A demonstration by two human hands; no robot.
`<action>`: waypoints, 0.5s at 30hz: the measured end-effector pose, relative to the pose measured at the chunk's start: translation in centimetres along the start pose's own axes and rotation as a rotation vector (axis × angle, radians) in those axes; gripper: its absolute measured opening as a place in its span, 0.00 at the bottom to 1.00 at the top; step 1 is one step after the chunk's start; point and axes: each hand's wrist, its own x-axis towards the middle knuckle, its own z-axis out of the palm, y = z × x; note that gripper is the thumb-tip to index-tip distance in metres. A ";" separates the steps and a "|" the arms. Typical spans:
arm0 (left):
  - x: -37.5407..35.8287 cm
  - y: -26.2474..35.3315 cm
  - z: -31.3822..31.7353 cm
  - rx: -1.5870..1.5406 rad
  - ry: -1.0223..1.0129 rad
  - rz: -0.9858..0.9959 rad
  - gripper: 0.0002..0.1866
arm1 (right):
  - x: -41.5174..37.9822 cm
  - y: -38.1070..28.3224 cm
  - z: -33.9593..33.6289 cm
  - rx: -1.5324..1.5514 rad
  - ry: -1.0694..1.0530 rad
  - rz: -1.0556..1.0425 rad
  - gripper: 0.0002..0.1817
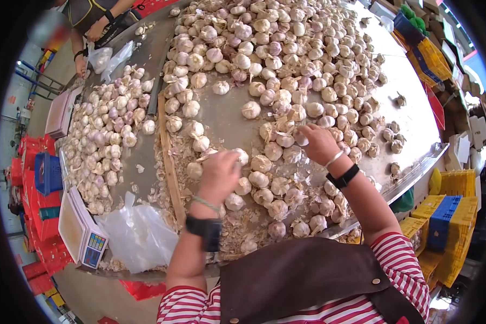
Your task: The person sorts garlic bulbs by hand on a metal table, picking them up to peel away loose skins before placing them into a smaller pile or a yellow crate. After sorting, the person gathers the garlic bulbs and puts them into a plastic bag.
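Garlic bulbs (pixel 251 110) lie loose over a metal table, heaped thickly toward the far side. My left hand (pixel 221 175), slightly blurred, is closed on a pale garlic bulb (pixel 242 157) that shows at its fingertips. To the right, my right hand (pixel 318 143) has its fingers curled over another garlic bulb (pixel 301 139), among bulbs with papery skins. Part of each held bulb is hidden by the fingers. Loose skins (pixel 235 229) litter the table near me.
A wooden strip (pixel 170 156) divides this heap from a pile of cleaner bulbs (pixel 105 135) at left. Nearby are a digital scale (pixel 81 227) and a clear plastic bag (pixel 137 235). Another person's hand (pixel 81 66) is at upper left. Yellow crates (pixel 459 216) stand at right.
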 end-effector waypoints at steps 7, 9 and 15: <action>2.4 -1.0 4.1 0.238 -0.109 -0.016 0.19 | 0.6 -0.6 -1.4 0.074 -0.125 0.191 0.17; 2.2 -1.9 3.4 0.135 -0.089 -0.072 0.21 | -1.0 2.8 -0.7 0.635 -0.024 0.147 0.29; 1.8 -3.4 3.0 -0.398 0.051 -0.248 0.25 | -4.9 1.1 -4.6 2.043 -0.086 0.044 0.24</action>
